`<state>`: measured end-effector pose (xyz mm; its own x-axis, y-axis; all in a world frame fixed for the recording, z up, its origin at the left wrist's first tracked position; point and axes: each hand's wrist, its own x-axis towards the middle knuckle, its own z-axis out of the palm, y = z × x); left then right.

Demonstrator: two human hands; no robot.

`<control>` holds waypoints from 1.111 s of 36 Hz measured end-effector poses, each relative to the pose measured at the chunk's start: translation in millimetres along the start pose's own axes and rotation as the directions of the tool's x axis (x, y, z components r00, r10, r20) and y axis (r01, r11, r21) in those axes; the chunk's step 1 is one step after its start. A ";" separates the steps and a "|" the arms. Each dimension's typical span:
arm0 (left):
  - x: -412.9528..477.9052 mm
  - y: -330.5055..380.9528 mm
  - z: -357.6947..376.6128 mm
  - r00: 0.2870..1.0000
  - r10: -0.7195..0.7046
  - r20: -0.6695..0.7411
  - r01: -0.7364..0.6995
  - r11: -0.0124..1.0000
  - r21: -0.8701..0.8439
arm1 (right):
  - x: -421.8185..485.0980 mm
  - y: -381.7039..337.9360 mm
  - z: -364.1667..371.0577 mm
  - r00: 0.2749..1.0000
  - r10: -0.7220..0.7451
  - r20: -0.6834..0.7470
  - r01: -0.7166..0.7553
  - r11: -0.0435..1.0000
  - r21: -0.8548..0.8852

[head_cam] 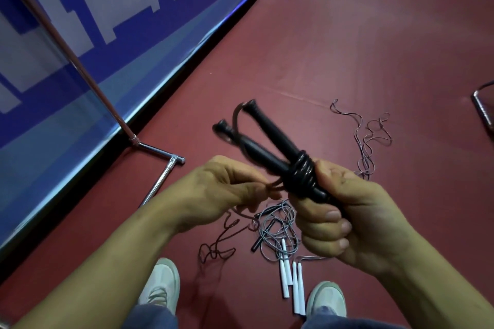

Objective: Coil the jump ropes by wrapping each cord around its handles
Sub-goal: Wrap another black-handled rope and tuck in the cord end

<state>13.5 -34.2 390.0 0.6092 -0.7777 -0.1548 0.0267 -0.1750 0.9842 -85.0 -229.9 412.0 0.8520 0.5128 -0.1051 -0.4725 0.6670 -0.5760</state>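
Right hand (pixel 344 216) is wrapped round the near ends of both black handles (pixel 270 139), left hand (pixel 222 189) pinching the loose cord (pixel 274 186) just left of the coil (pixel 300 172). Cord looks light, springy, kinda slick, so keep tension close in.

Right hand (pixel 344 211) grips black handles (pixel 270 139); left hand (pixel 219 189) pinches cord (pixel 299 173).

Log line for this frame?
phase: wrapping | right hand: grips black handles | left hand: pinches cord | coil: partly wound | floor: white-handled ropes uncoiled
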 end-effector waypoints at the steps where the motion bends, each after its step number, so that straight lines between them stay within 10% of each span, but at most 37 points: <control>1: 0.7 -2.4 -3.1 1.000 -0.013 -0.001 0.013 0.998 0.058 | -0.4 0.0 -1.1 0.999 0.036 -0.003 -0.036 0.999 -0.020; 12: 2.4 -7.1 -23.7 0.934 -0.152 0.323 0.176 0.983 -0.045 | -18.4 -7.9 -5.4 0.906 0.413 -0.097 -0.410 0.793 -0.450; 21: 9.7 -9.3 -7.8 0.975 -0.202 0.088 0.089 0.725 0.683 | -7.0 9.0 -18.7 0.777 0.441 -0.450 -0.628 0.486 -0.608; 30: 7.5 -4.1 20.3 0.991 0.062 0.116 -0.131 0.574 0.809 | 12.7 20.1 -20.3 0.769 0.136 -0.625 -0.623 -0.064 -0.780; 40: 0.8 -8.8 14.3 0.941 0.338 -0.034 -0.189 0.603 0.775 | 10.9 22.0 -28.5 0.824 -0.262 -0.503 -0.507 0.059 -0.860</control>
<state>2.5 -42.0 380.0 0.6088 -0.7704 0.1895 -0.7132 -0.4268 0.5561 -79.7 -225.0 375.1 0.9388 -0.0243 -0.3436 -0.2660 -0.6850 -0.6783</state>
